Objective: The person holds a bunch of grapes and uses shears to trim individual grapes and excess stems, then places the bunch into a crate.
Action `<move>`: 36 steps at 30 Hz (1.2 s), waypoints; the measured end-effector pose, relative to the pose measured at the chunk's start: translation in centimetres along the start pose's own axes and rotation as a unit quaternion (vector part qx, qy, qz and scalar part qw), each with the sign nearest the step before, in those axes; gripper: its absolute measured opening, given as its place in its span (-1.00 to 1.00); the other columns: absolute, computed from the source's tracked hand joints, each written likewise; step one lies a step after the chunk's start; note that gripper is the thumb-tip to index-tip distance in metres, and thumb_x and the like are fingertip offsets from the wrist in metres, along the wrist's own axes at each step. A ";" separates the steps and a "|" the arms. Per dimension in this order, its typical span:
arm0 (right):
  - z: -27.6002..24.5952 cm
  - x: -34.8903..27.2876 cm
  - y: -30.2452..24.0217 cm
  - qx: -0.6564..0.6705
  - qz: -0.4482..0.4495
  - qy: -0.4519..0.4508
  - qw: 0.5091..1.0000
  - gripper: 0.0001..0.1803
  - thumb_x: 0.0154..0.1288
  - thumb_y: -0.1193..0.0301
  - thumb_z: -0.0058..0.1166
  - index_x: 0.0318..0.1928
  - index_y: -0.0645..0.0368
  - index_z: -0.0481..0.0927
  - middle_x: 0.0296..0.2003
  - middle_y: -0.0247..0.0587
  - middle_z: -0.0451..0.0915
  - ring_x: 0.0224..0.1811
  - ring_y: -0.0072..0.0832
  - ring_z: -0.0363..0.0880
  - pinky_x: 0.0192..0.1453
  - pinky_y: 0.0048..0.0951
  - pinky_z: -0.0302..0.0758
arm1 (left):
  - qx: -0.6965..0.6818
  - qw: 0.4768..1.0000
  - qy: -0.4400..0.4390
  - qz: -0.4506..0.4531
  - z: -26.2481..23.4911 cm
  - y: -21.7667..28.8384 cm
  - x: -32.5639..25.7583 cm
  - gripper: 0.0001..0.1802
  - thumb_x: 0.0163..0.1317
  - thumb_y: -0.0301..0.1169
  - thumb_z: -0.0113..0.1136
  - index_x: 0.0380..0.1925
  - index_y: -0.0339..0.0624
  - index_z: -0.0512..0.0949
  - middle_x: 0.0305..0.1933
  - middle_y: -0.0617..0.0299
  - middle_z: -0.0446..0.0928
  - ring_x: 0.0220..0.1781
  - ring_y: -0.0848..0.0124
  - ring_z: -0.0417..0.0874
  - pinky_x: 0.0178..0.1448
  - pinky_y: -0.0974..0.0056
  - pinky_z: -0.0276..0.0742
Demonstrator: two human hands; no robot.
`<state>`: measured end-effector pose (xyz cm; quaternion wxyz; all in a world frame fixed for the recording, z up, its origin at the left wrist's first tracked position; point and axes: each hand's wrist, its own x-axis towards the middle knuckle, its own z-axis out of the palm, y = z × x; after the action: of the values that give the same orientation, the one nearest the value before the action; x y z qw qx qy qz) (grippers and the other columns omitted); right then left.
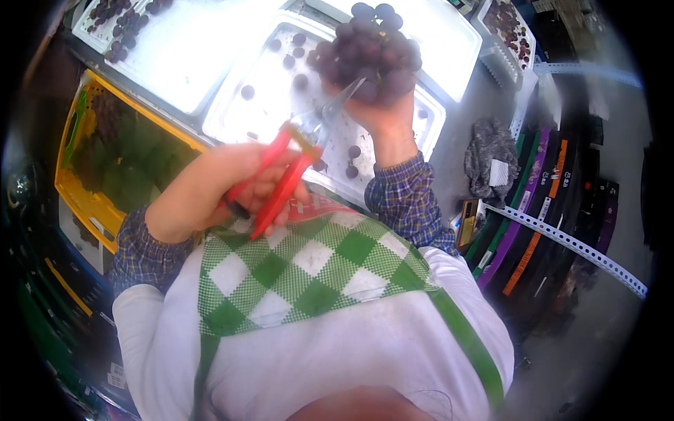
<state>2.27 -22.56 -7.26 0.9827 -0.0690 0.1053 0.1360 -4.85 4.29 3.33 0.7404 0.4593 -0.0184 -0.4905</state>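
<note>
Red-handled pruning snips (277,172) are gripped in my left hand (242,175), fingers wrapped round the handles. Their metal blades point up and to the right, and the tip lies over the lower edge of a bunch of dark purple grapes (375,49). That bunch is held up by my right hand (382,116); most of its fingers are hidden behind the fruit. Below is a white foam tray (225,105) with several loose grapes (300,82) scattered in it. Whether the blades touch a stem, I cannot tell.
At the left stands a yellow crate (67,179) with green leaves and grapes inside. More white foam trays (175,49) with grapes lie at the back left, and another grape box (509,31) at the back right. Perforated metal strips (569,245) and a grey crumpled cloth (488,158) are at the right.
</note>
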 end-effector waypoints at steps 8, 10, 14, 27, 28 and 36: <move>3.6 -0.4 1.0 -0.008 0.013 -0.098 0.995 -0.49 0.31 0.22 0.07 0.21 0.17 0.49 -0.12 -0.34 0.60 -0.05 -0.38 0.56 0.30 -0.16 0.41 | -0.056 0.996 0.012 0.067 1.3 -1.2 3.2 -0.36 0.54 -0.09 -0.21 0.30 -0.52 0.30 -0.04 -0.14 0.61 -0.30 0.29 0.67 -0.24 0.26 0.62; 4.6 -0.4 1.4 -0.046 -0.021 -0.083 0.995 -0.50 0.33 0.20 0.06 0.20 0.17 0.49 -0.16 -0.37 0.58 -0.09 -0.43 0.55 0.28 -0.20 0.42 | -0.065 0.995 0.002 0.076 1.5 -1.3 3.7 -0.36 0.55 -0.10 -0.23 0.32 -0.49 0.29 -0.01 -0.13 0.60 -0.29 0.29 0.67 -0.26 0.28 0.61; 5.6 -0.5 1.7 -0.064 0.012 -0.136 0.989 -0.56 0.33 0.17 0.06 0.11 0.15 0.53 -0.25 -0.40 0.54 -0.13 -0.54 0.53 0.19 -0.23 0.43 | -0.124 0.990 0.023 0.058 2.4 -1.1 4.2 -0.38 0.57 -0.10 -0.25 0.34 -0.45 0.29 0.03 -0.11 0.60 -0.24 0.28 0.66 -0.21 0.25 0.63; 7.2 -0.2 2.2 -0.095 0.031 -0.207 0.973 -0.83 0.40 0.29 0.06 -0.15 0.11 0.53 -0.35 -0.47 0.54 -0.30 -0.59 0.51 -0.04 -0.45 0.48 | -0.232 0.965 -0.100 0.076 2.8 -0.8 5.2 -0.40 0.56 -0.13 -0.20 0.35 -0.43 0.31 0.17 -0.14 0.56 -0.02 0.19 0.69 0.08 0.17 0.66; 7.3 -0.4 2.3 -0.080 0.041 -0.209 0.974 -0.81 0.39 0.30 0.07 -0.11 0.12 0.53 -0.32 -0.45 0.54 -0.27 -0.59 0.51 -0.03 -0.46 0.48 | -0.233 0.964 -0.099 0.077 2.7 -0.9 5.3 -0.40 0.56 -0.13 -0.20 0.35 -0.43 0.30 0.18 -0.14 0.55 0.00 0.18 0.69 0.09 0.16 0.66; 8.2 -3.3 4.3 -0.123 -0.048 -0.148 0.980 -0.70 0.40 0.31 0.13 0.06 0.15 0.55 -0.12 -0.38 0.61 -0.10 -0.62 0.56 0.09 -0.54 0.51 | -0.245 0.955 -0.133 0.098 3.5 -1.3 4.7 -0.38 0.53 -0.11 -0.17 0.38 -0.39 0.28 0.25 -0.14 0.51 0.08 0.14 0.67 0.21 0.07 0.62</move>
<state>-0.53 -17.99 0.96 0.9767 -0.1737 -0.0619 0.1096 -5.02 -1.67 2.42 0.8655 0.1901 -0.0405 -0.4617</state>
